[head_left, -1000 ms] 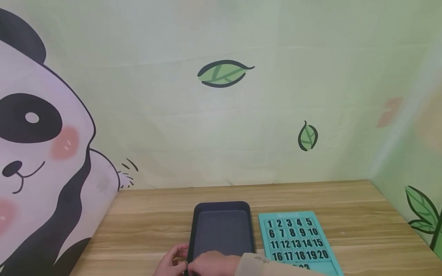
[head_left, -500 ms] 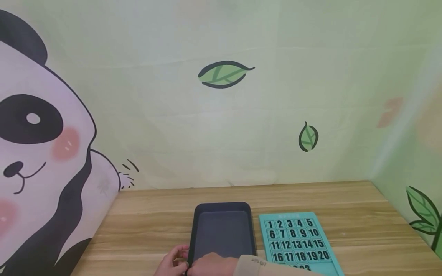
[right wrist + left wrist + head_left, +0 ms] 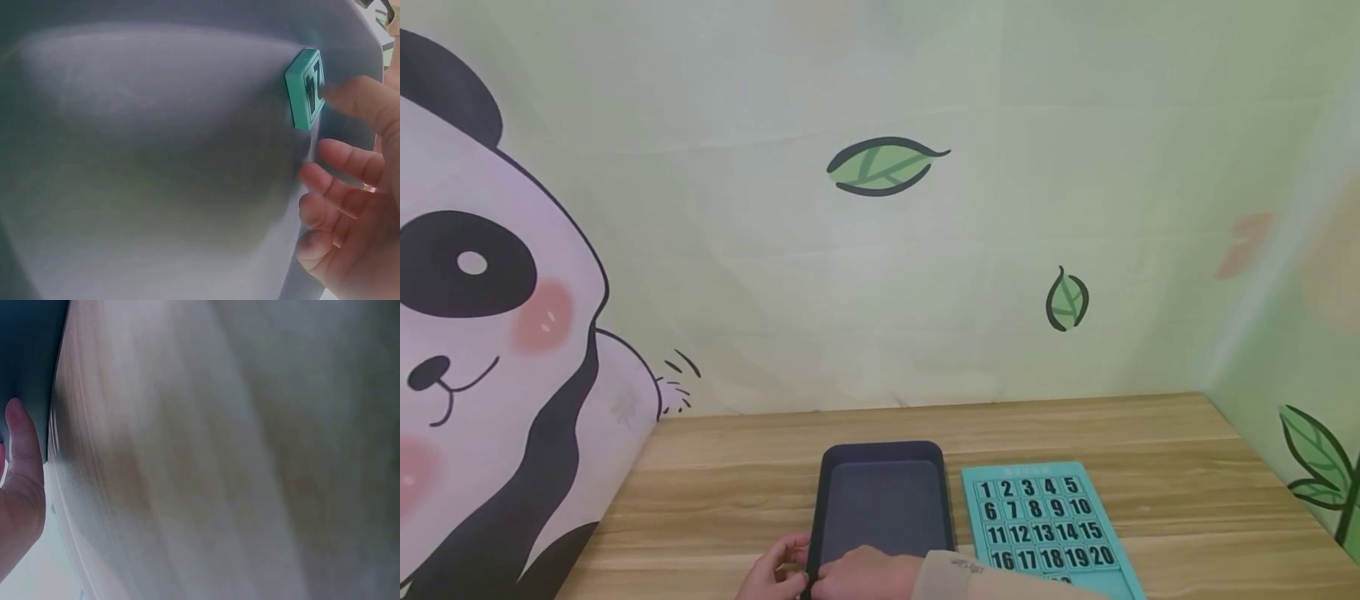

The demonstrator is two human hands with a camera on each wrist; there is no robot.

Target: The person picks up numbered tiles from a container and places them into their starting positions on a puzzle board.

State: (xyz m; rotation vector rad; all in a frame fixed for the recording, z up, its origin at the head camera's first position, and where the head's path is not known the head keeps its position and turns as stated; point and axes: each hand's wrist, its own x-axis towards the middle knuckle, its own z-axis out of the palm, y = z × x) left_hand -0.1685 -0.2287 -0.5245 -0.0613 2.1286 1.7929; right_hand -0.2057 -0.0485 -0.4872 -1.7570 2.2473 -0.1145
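Note:
A dark, shallow tray (image 3: pixel 883 500) lies on the wooden table at the lower middle of the head view. My left hand (image 3: pixel 772 575) touches its outer left side, and in the left wrist view a straight finger (image 3: pixel 24 437) lies against the dark wall. Over the tray's near end is my right hand (image 3: pixel 868 575), whose fingers the head view mostly hides. Seen from the right wrist, its thumb (image 3: pixel 359 100) touches a turquoise number tile (image 3: pixel 306 90) at the tray's side. The other fingers stay loosely bent below the tile. Its numeral is partly covered.
A turquoise number board (image 3: pixel 1037 512) with rows of black numerals lies right of the tray. My right sleeve (image 3: pixel 955 575) crosses its lower part. Behind the wooden table (image 3: pixel 722 467) rises a pale green backdrop (image 3: pixel 760 250) with a printed panda and leaves.
The head view has shifted very slightly. Both hands, the tray and the number board keep their places, with hardly any visible motion.

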